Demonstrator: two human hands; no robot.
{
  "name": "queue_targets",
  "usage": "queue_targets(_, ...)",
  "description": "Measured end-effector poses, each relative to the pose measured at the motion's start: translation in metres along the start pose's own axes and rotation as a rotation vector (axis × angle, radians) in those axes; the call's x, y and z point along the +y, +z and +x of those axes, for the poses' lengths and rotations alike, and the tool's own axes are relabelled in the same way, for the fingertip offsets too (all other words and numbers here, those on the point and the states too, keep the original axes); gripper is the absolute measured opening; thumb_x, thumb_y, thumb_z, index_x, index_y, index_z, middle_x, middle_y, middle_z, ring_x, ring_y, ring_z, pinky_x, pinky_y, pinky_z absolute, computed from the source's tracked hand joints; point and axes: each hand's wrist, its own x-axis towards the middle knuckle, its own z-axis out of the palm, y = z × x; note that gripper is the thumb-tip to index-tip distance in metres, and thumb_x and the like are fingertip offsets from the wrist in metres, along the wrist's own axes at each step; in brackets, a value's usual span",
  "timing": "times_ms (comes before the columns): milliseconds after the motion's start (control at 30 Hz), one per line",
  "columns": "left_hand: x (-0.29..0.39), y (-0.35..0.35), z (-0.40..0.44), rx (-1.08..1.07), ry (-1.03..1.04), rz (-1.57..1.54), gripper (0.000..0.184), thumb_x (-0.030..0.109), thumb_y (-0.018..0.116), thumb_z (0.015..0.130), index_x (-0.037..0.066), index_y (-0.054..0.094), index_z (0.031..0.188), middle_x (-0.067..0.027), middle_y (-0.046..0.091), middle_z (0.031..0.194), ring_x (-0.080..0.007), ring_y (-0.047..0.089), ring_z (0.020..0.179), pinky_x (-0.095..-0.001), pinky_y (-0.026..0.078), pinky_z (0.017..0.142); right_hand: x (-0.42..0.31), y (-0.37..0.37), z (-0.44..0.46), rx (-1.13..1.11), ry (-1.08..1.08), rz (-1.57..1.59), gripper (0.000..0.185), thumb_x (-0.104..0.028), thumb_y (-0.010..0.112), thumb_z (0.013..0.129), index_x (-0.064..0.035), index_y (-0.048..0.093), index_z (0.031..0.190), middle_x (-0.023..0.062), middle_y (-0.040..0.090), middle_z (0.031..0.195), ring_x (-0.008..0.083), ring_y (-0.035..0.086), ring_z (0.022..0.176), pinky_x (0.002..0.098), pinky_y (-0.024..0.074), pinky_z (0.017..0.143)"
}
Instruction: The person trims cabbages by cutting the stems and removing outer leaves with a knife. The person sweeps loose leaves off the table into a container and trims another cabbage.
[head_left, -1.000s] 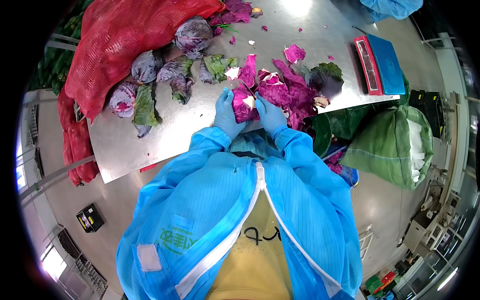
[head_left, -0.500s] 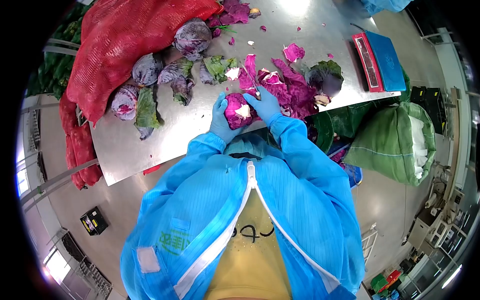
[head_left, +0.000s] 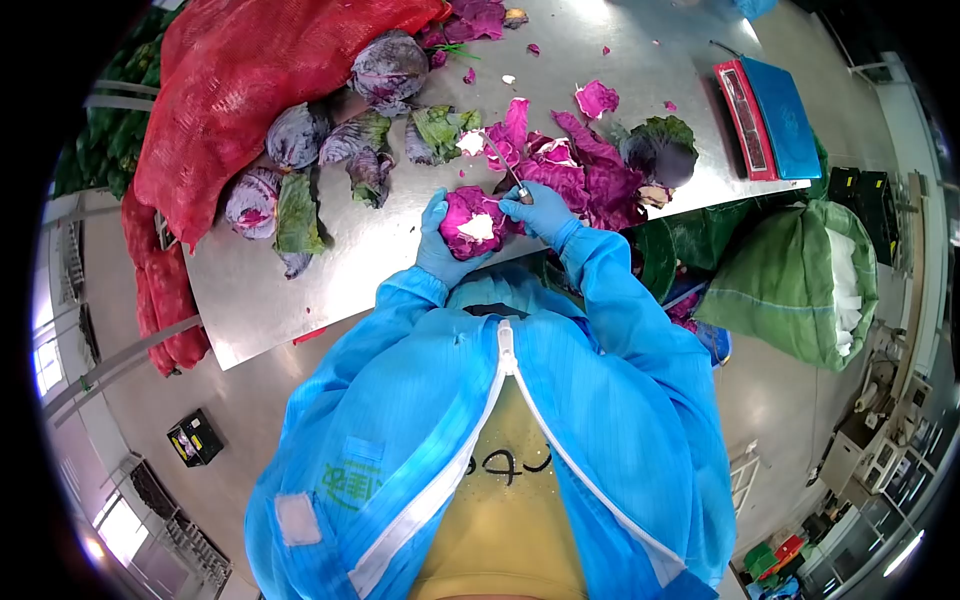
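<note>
My left hand [head_left: 441,250], in a blue glove, is wrapped round the left side of a trimmed purple cabbage [head_left: 473,222], whose pale cut stem faces up. My right hand [head_left: 543,212], gloved too, grips a knife [head_left: 505,163] by its handle just right of the cabbage, with the thin blade pointing up and left. Beyond the hands lie peeled purple leaves [head_left: 590,175] and a dark green outer leaf [head_left: 660,150]. Left of them are untrimmed cabbages [head_left: 388,72] and loose green leaves [head_left: 297,215].
A red mesh sack [head_left: 240,90] covers the left back of the metal table [head_left: 350,270]. On the right edge lies a blue and red box [head_left: 765,120]. Below it stand a green sack [head_left: 790,285] and a dark green bag [head_left: 700,240]. A black crate [head_left: 195,438] is on the floor.
The cabbage has shifted left and turned so its cut stem faces up. My right hand has drawn back from it with the knife, whose blade now shows clearly.
</note>
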Motion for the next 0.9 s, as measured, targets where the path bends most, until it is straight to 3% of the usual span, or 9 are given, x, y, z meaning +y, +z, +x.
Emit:
queue_targets(67,-0.004,0.002,0.001,0.011,0.055,0.014,0.105,0.030,0.088,0.053,0.012,0.020,0.130,-0.0212,0.032,0.132,-0.0345,0.039,0.123,-0.0407,0.033,0.104,-0.001,-0.002,0.000,-0.091,0.105,0.097,0.038,-0.040,0.071,0.075,-0.0054,0.059,0.087,0.0126,0.063,0.078,0.0268,0.062,0.072,0.0384,0.0485,0.067)
queue_targets(133,-0.002,-0.001,0.000,-0.054,-0.036,0.059,0.107,0.031,0.088,0.052,0.013,0.020,0.132,-0.0205,0.032,0.133,-0.0346,0.039,0.122,-0.0407,0.032,0.105,0.002,0.001,0.003,0.101,-0.158,-0.320,0.034,-0.037,0.068,0.077,-0.0060,0.059,0.087,0.0161,0.063,0.080,0.0323,0.063,0.074,0.0412,0.0492,0.067)
queue_targets(367,0.009,0.011,0.006,-0.063,-0.059,0.044,0.096,0.026,0.081,0.063,0.008,0.021,0.135,-0.0189,0.035,0.132,-0.0303,0.041,0.122,-0.0388,0.035,0.103,-0.013,0.003,0.002,0.278,-0.228,-0.785,0.023,-0.028,0.063,0.079,-0.0070,0.060,0.089,0.0165,0.064,0.085,0.0353,0.062,0.082,0.0459,0.0494,0.070)
queue_targets(500,0.008,0.010,-0.001,-0.084,-0.221,-0.230,0.088,0.023,0.076,0.070,0.005,0.022,0.137,-0.0178,0.036,0.132,-0.0275,0.041,0.122,-0.0375,0.037,0.103,0.001,-0.006,0.013,0.303,-0.060,-0.809,0.018,-0.022,0.060,0.079,-0.0080,0.061,0.091,0.0170,0.064,0.088,0.0354,0.063,0.085,0.0475,0.0497,0.072)
queue_targets(600,0.027,-0.008,0.004,-0.101,-0.361,-0.326,0.101,0.023,0.081,0.065,0.001,0.015,0.138,-0.0187,0.035,0.132,-0.0268,0.041,0.122,-0.0362,0.036,0.104,0.000,0.005,0.011,0.332,-0.099,-0.595,0.021,-0.025,0.063,0.078,-0.0096,0.059,0.092,0.0174,0.065,0.089,0.0364,0.062,0.084,0.0471,0.0497,0.072)
queue_targets(633,0.017,-0.008,-0.002,-0.074,-0.268,-0.067,0.107,0.024,0.083,0.061,0.001,0.012,0.138,-0.0190,0.034,0.132,-0.0271,0.041,0.122,-0.0367,0.036,0.104,-0.003,0.008,0.008,0.401,-0.149,-0.516,0.023,-0.027,0.065,0.078,-0.0097,0.059,0.091,0.0171,0.065,0.089,0.0369,0.062,0.084,0.0469,0.0497,0.071)
queue_targets(733,0.001,-0.006,-0.001,-0.100,-0.305,-0.116,0.113,0.025,0.087,0.056,0.001,0.011,0.136,-0.0186,0.035,0.132,-0.0270,0.042,0.122,-0.0371,0.036,0.103,-0.006,0.021,0.007,0.545,-0.138,-0.356,0.032,-0.033,0.070,0.075,-0.0079,0.058,0.091,0.0147,0.065,0.084,0.0329,0.063,0.077,0.0432,0.0502,0.068)
queue_targets(833,0.002,-0.007,0.004,-0.048,-0.309,-0.098,0.107,0.023,0.087,0.056,0.002,0.012,0.130,-0.0174,0.039,0.128,-0.0252,0.047,0.117,-0.0373,0.042,0.098,-0.012,0.027,-0.013,0.423,-0.277,-0.028,0.041,-0.038,0.074,0.072,-0.0080,0.057,0.095,0.0108,0.062,0.076,0.0260,0.062,0.069,0.0384,0.0495,0.064)
queue_targets(900,0.014,-0.013,0.008,-0.041,-0.365,-0.154,0.107,0.023,0.088,0.056,0.004,0.012,0.128,-0.0177,0.040,0.127,-0.0249,0.047,0.117,-0.0373,0.042,0.098,-0.014,0.027,-0.020,0.324,-0.306,-0.046,0.051,-0.042,0.077,0.067,-0.0079,0.056,0.100,0.0082,0.058,0.072,0.0210,0.058,0.067,0.0352,0.0483,0.063)
